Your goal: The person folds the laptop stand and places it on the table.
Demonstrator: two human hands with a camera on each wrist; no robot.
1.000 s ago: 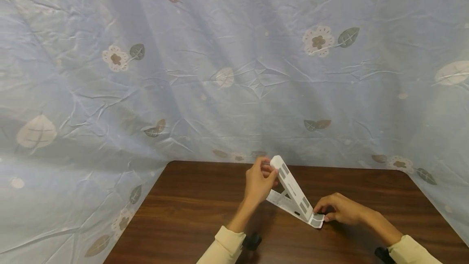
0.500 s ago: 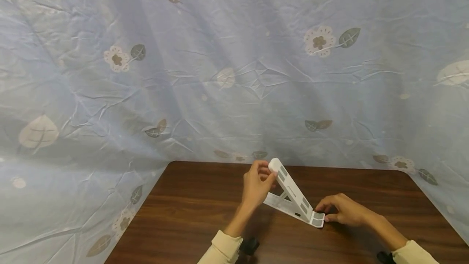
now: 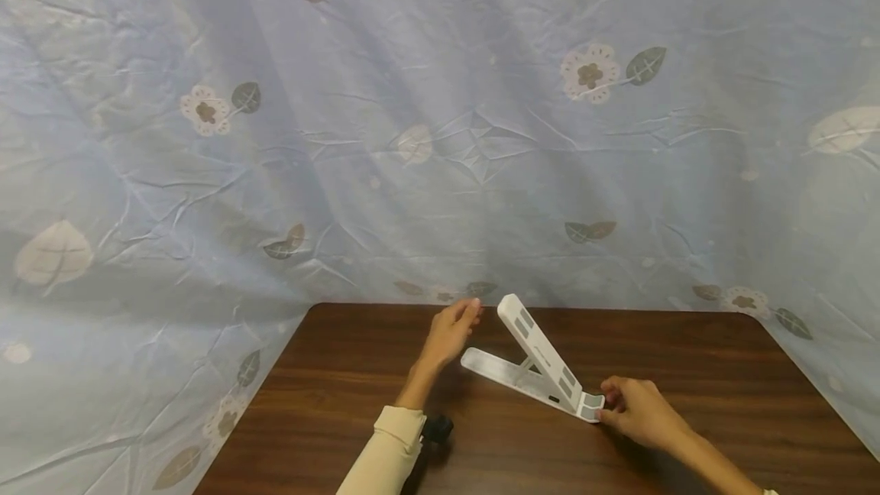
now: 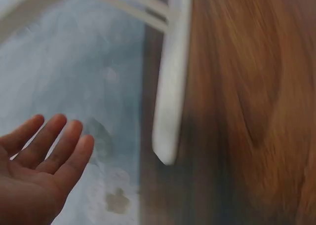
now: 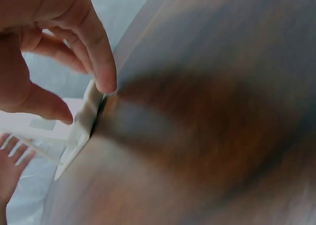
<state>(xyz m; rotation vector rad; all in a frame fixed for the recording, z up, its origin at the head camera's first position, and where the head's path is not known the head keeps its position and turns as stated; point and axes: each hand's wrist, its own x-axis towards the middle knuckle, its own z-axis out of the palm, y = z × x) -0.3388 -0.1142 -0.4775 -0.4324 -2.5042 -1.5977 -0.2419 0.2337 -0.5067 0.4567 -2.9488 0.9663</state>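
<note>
A white folding laptop stand with grey pads stands unfolded on the dark wooden table. Its upper arm slants up to the left, propped by a thin strut over a flat base. Left of the raised end is my left hand, apart from it and holding nothing; in the left wrist view its fingers are loosely extended. My right hand is at the low front lip, thumb and index finger on either side of it. The right wrist view shows the index fingertip right at the lip's edge.
A pale blue curtain with leaf and flower prints hangs behind the table and along its sides. A black wrist device sits by the left sleeve.
My left hand has let go of the stand's raised end and moved left, away from it. The right hand has shifted slightly nearer the front, still at the lip. The stand keeps its tilt.
</note>
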